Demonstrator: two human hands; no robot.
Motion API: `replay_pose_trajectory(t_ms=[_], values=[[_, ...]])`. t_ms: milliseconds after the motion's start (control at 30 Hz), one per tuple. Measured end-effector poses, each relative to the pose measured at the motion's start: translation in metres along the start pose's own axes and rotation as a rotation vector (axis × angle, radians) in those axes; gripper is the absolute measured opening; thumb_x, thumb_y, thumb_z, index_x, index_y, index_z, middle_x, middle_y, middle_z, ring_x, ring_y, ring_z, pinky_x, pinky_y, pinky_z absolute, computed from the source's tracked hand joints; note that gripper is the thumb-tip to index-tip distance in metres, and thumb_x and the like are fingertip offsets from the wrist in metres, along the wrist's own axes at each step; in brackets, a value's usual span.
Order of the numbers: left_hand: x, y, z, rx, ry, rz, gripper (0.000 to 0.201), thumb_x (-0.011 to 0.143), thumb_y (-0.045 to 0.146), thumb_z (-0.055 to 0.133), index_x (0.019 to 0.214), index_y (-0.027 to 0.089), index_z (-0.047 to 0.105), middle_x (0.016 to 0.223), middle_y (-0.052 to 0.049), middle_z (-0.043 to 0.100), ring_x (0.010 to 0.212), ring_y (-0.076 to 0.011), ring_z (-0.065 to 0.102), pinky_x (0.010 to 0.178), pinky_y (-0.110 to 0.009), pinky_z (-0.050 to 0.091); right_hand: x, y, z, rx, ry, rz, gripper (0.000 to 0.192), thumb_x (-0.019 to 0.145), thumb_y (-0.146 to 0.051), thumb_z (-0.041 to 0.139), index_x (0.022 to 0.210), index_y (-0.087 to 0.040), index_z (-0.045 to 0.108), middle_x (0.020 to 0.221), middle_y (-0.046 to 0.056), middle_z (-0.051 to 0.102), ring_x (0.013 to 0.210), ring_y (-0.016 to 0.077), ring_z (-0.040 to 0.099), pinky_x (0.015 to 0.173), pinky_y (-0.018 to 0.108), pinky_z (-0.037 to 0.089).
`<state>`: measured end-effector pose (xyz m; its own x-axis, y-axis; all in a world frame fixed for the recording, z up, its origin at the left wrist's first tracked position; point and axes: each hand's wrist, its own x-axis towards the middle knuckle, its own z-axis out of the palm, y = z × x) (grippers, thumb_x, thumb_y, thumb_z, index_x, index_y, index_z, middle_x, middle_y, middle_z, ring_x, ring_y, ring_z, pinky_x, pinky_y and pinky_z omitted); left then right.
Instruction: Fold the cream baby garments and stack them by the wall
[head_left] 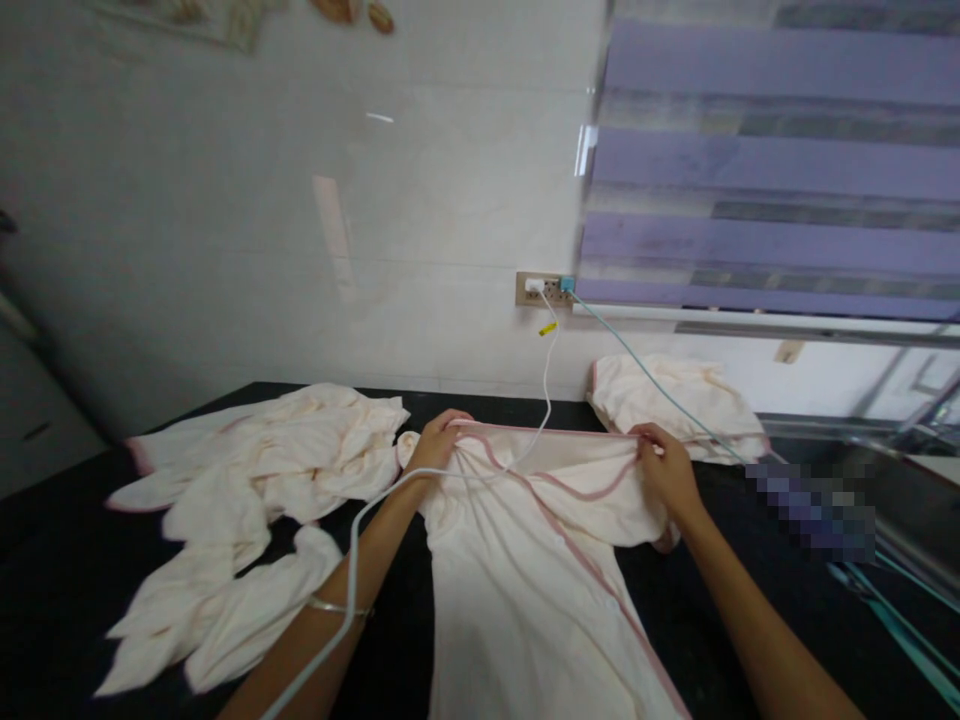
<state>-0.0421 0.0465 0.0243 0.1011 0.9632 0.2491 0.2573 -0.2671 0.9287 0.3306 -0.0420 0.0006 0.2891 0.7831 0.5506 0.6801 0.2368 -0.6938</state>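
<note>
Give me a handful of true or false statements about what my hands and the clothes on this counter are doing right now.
1. Both hands grip the top edge of the cream garment. True: left hand, right hand.
2. The garment has blue trim. False: the trim is pink.
3. A heap of cream clothes lies left of the left hand. True.
4. The white cable is unplugged. False: it runs up to the wall socket.
5. The counter is white. False: it is black.
</note>
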Motion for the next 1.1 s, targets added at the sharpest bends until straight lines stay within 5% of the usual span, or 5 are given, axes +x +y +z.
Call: replay_pose_trajectory(t_ms=[233, 600, 800, 967, 1100], values=[[-0.001, -0.019, -0.020, -0.217, -0.109, -0.151, 0.025, 0.054, 0.032, 0.075, 0.073, 0.018, 0.070, 0.065, -0.003, 0.059, 0.061, -0.0175, 0.053, 0.056, -0.027, 0.035, 0.007, 0.022, 0.001, 0.227, 0.048, 0.364, 0.038, 0.075, -0.049, 0.063, 0.096, -0.017, 0.069, 0.072, 0.003, 0.066, 0.067, 0.0201, 0.059, 0.060, 0.029, 0.043], [0.008, -0.024, -0.006, -0.282, -0.136, -0.090, 0.051, 0.066, 0.063, 0.077, 0.082, 0.016, 0.069, 0.079, -0.005, 0.068, 0.083, -0.0226, 0.064, 0.076, -0.033, 0.050, 0.007, 0.011, -0.001, 0.414, 0.138, 0.421, 0.050, 0.071, -0.060, 0.072, 0.098, -0.018, 0.068, 0.069, 0.000, 0.065, 0.065, 0.0195, 0.059, 0.059, 0.029, 0.045], [0.008, -0.035, 0.004, 0.244, -0.046, 0.161, 0.047, 0.095, 0.058, 0.041, 0.080, 0.019, 0.060, 0.077, -0.002, 0.060, 0.082, -0.0207, 0.058, 0.080, -0.033, 0.048, 0.010, 0.020, -0.003, 0.257, 0.192, 0.242, 0.049, 0.078, -0.067, 0.065, 0.076, -0.018, 0.068, 0.068, 0.001, 0.064, 0.070, 0.0187, 0.057, 0.066, 0.029, 0.043], [0.003, -0.031, 0.015, 0.475, 0.107, 0.328, 0.040, 0.093, 0.046, 0.052, 0.118, 0.016, 0.061, 0.100, -0.008, 0.064, 0.089, -0.0215, 0.060, 0.084, -0.034, 0.048, 0.010, 0.015, -0.008, 0.142, 0.228, 0.081, 0.047, 0.083, -0.065, 0.062, 0.069, -0.020, 0.061, 0.067, 0.000, 0.060, 0.071, 0.0181, 0.056, 0.070, 0.030, 0.043], [-0.016, -0.010, 0.027, 0.648, -0.165, 0.206, 0.045, 0.097, 0.055, 0.047, 0.126, 0.023, 0.062, 0.083, -0.003, 0.066, 0.076, -0.0218, 0.064, 0.073, -0.031, 0.047, 0.007, 0.005, -0.007, 0.171, 0.235, 0.078, 0.047, 0.085, -0.066, 0.061, 0.075, -0.019, 0.060, 0.071, 0.000, 0.061, 0.070, 0.0178, 0.056, 0.068, 0.030, 0.043]])
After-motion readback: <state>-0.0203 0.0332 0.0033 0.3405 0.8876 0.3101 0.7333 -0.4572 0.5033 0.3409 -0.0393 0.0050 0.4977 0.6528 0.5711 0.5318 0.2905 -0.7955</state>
